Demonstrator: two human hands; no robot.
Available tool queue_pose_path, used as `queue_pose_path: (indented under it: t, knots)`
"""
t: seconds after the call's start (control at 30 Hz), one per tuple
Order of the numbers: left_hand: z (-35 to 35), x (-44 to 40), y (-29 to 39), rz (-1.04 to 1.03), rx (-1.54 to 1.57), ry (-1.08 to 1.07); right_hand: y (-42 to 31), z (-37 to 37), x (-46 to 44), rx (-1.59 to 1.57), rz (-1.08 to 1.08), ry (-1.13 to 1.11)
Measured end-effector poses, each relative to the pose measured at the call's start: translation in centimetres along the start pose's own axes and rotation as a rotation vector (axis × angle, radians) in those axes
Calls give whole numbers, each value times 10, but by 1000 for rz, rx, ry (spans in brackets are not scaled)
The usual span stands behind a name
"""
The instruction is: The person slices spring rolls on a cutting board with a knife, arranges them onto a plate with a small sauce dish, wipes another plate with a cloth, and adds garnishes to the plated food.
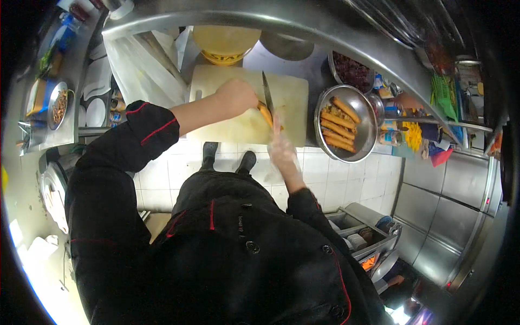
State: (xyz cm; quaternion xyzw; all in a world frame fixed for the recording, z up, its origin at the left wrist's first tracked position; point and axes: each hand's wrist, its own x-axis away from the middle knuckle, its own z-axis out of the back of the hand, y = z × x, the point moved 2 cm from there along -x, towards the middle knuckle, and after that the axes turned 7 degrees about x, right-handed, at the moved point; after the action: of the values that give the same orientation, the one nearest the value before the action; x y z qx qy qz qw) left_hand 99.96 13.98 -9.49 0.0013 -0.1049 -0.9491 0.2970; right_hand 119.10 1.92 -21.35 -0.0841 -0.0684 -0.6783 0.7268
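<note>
My left hand is closed at the near end of a golden-brown fried roll, over the white cutting board. In my right hand, which seems to wear a clear glove, is a knife; its blade points away from me and lies against the right side of the roll. My right fingers are partly blurred, so their exact hold on the handle is hard to make out. Several more fried rolls lie in a round metal bowl to the right of the board.
Behind the board stands a yellow tub. A bowl of dark red food is beyond the roll bowl. White plastic sheeting hangs at the left. A metal shelf edge crosses above the counter. Part of another person's hand shows at the lower right.
</note>
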Motion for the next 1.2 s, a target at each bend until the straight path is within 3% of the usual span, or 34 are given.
queue_pose_path:
  t: [0.07,0.2,0.27,0.33,0.37,0.47,0.67,0.7,0.9,1.0,1.1,1.2]
  knots:
    - [-9,1,-6,-3,-24,-15,-1,-4,-20,9,2,-79]
    - [-4,6,-18,-7,-67,-27,12,12,-18,161,187,206]
    - [5,12,-18,36,-61,-22,3,68,3,43,178,246]
    - [8,14,-22,55,-82,-6,-3,92,15,19,121,124]
    - [6,15,-25,54,-104,5,-4,96,22,7,92,64]
    - [2,16,-27,75,-113,19,-2,73,41,93,221,220]
    - [11,15,-19,138,-64,-14,-33,109,68,-486,-201,-226]
    - [11,15,-19,135,-44,-41,-32,97,71,-515,-169,-159]
    - [1,7,-22,124,-31,-38,-24,57,66,-25,20,-156]
    - [15,5,-16,45,-22,-96,-34,64,62,-59,-105,-333]
    - [17,2,-14,43,-45,-155,-35,54,53,-85,-88,-300]
    - [12,3,-16,-39,-38,-68,-39,26,27,-144,-103,-221]
